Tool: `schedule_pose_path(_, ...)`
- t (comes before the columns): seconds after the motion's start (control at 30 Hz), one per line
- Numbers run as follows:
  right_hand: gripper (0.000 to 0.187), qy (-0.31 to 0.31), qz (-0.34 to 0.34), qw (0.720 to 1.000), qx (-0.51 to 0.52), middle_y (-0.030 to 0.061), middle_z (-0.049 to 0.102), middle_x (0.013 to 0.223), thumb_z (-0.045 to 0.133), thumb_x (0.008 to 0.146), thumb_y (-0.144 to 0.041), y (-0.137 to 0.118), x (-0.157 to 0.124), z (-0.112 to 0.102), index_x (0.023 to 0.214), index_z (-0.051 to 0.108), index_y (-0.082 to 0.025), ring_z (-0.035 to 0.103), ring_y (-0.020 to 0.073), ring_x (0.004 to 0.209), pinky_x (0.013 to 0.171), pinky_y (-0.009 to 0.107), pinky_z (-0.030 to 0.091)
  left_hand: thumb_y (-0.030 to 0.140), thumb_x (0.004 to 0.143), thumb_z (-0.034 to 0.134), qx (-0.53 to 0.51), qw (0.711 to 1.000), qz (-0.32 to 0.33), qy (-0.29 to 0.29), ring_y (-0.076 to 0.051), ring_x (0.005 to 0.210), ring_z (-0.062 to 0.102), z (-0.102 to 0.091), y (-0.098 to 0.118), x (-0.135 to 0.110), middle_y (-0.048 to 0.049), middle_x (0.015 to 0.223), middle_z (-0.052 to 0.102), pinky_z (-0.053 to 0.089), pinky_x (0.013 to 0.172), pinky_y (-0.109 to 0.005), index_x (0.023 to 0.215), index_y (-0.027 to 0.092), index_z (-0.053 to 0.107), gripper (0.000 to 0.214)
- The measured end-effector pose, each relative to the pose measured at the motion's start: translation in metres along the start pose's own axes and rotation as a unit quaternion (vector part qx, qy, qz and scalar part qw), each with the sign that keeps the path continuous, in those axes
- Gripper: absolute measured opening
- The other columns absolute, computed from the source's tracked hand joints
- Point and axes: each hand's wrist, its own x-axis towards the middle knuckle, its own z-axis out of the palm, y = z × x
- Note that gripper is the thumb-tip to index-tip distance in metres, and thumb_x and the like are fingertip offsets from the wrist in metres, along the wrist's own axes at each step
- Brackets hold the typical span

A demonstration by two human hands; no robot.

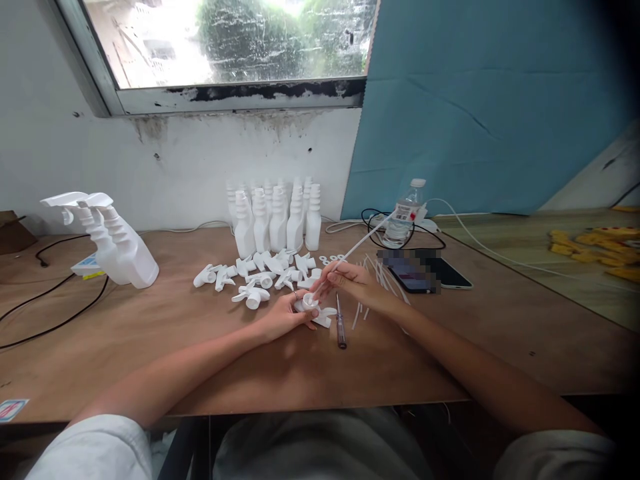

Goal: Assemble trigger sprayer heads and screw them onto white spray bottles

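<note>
My left hand (286, 316) is closed around a white trigger spray head (311, 301), its round collar turned up toward me. Between the fingers of my right hand (350, 280) is a long thin white tube (369, 235), slanting up to the right. The tube's lower end is at the collar opening; whether it sits inside I cannot tell. A screwdriver (341, 327) lies on the table just right of the spray head. More loose tubes (387, 277) lie beyond my right wrist. Several other spray heads (260, 279) are piled left of my hands.
Several white bottles (277, 220) stand in rows by the wall. Two bottles with spray heads (117, 243) stand at the left. Small white rings (331, 259), a water bottle (403, 217), phones (413, 272) and cables (53, 330) lie around. Yellow items (600, 247) are at the right.
</note>
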Motion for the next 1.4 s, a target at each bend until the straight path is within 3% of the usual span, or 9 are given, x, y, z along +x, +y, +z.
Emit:
schedule_pose_path(0.63,0.027,-0.014,-0.019,0.999,-0.04,0.0073,0.07,0.089,0.053,0.093,-0.043,0.004,0.001,0.001,0.094,0.06,-0.017,0.068,0.0159,0.074,0.071,0.031,0.056,0.046,0.074,0.074,0.022,1.0,0.007,-0.015,-0.013,0.069,0.062,-0.005,-0.008,0.001,-0.0022,0.093,0.061,0.05,0.073,-0.026,0.105,0.016,0.058,0.045)
schedule_pose_path(0.9,0.018,0.008,-0.088,0.979,-0.185,0.007,0.065,0.098,0.059,0.089,-0.035,0.022,0.003,0.012,0.086,0.066,-0.018,0.063,0.0184,0.091,0.08,0.032,0.051,0.046,0.074,0.074,0.028,1.0,0.005,-0.01,-0.012,0.066,0.063,-0.005,-0.007,0.002,-0.0038,0.095,0.064,0.051,0.073,-0.027,0.109,0.014,0.056,0.05)
schedule_pose_path(1.13,0.017,0.028,-0.101,0.969,-0.223,0.0055,0.064,0.091,0.052,0.092,-0.029,0.03,0.005,0.017,0.081,0.061,-0.018,0.061,0.0177,0.088,0.08,0.033,0.05,0.043,0.071,0.077,-0.023,1.0,-0.001,-0.018,-0.02,0.085,0.064,-0.004,-0.01,0.003,-0.0067,0.099,0.065,0.056,0.076,-0.034,0.11,0.013,0.06,0.053)
schedule_pose_path(1.4,0.015,0.032,-0.145,0.965,-0.217,0.0056,0.062,0.086,0.054,0.088,-0.019,0.032,0.007,0.023,0.074,0.061,-0.019,0.06,0.0203,0.095,0.085,0.037,0.048,0.04,0.072,0.076,-0.034,0.999,-0.002,-0.02,-0.021,0.088,0.064,-0.004,-0.01,0.004,-0.0071,0.1,0.064,0.057,0.075,-0.033,0.106,0.012,0.06,0.047)
